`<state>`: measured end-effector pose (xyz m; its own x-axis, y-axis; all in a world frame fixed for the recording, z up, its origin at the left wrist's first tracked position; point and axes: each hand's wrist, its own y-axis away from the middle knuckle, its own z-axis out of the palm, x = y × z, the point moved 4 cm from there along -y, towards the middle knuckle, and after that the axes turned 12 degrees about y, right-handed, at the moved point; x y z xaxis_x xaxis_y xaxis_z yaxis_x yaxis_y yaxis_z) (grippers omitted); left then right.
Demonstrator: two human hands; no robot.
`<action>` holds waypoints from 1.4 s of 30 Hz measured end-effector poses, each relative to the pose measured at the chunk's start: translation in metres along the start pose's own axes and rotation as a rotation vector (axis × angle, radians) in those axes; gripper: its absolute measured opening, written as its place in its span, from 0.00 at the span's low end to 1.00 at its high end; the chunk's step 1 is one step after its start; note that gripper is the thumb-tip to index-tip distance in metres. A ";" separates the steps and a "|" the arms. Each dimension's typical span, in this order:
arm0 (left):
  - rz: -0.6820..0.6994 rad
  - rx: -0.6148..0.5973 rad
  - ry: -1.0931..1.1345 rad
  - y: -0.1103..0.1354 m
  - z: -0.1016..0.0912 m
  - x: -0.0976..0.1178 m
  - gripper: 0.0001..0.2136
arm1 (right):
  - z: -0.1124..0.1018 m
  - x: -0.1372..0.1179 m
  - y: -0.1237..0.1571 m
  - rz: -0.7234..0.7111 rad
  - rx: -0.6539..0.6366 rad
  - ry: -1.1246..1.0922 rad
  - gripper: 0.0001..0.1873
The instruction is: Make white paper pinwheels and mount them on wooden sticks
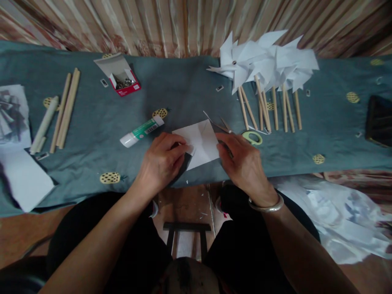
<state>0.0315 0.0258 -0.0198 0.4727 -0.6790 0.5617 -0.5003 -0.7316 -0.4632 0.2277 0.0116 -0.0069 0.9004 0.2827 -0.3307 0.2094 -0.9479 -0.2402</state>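
A white square of paper with cut or crease lines near its corners lies at the table's near edge, between my hands. My left hand is closed, thumb and finger pinching the paper's left side, where a small flap shows. At the right edge, my right hand has its fingers curled onto the paper, the grip partly hidden. Just behind the right hand lie scissors with a pale green handle, partly covered by it. A white and green glue stick rests to the left of the left hand.
Several paper pinwheels on wooden sticks lie at the back right. An open red box of small metal pieces stands back left, near rolled sticks. Paper sheets lie far left, a dark phone-like object far right. A plastic bag sits below.
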 end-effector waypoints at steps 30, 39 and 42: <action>0.040 -0.110 0.017 0.016 0.013 0.040 0.06 | 0.004 0.004 0.013 0.050 -0.228 -0.541 0.04; 0.014 -0.086 0.066 0.018 0.015 0.041 0.10 | 0.011 -0.003 0.005 0.049 -0.117 -0.398 0.04; 0.030 -0.114 0.096 0.019 0.016 0.041 0.11 | 0.010 -0.007 0.003 0.015 -0.111 -0.320 0.05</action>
<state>0.0533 -0.0175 -0.0167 0.3876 -0.6877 0.6138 -0.5952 -0.6952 -0.4030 0.2183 0.0081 -0.0141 0.7422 0.2842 -0.6070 0.2534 -0.9574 -0.1383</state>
